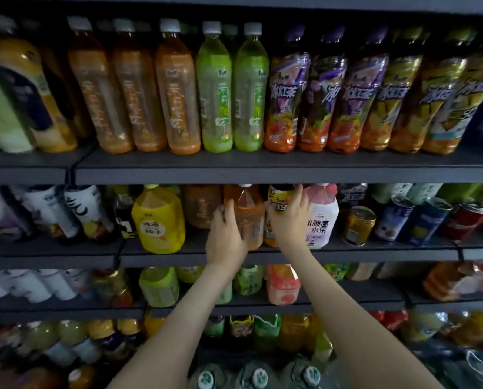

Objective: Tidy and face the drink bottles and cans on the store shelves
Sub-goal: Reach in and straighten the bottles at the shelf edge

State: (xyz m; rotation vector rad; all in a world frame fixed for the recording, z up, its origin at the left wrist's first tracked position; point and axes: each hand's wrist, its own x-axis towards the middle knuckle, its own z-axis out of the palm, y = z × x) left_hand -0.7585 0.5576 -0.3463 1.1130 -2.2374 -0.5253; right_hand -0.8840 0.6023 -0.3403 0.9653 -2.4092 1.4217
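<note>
On the second shelf, my left hand grips the left side of an orange tea bottle that stands upright near the shelf's front edge. My right hand holds a yellow-and-black labelled bottle just right of it; most of that bottle is hidden by the hand. A white-and-pink bottle stands right of my right hand. A squat yellow bottle stands to the left, with a gap between it and the orange one.
The top shelf carries a faced row of tall orange, green and purple-labelled bottles. Cans, one gold and several blue and red, lean at the right of the second shelf. Lower shelves hold more bottles, with large water bottles at the bottom.
</note>
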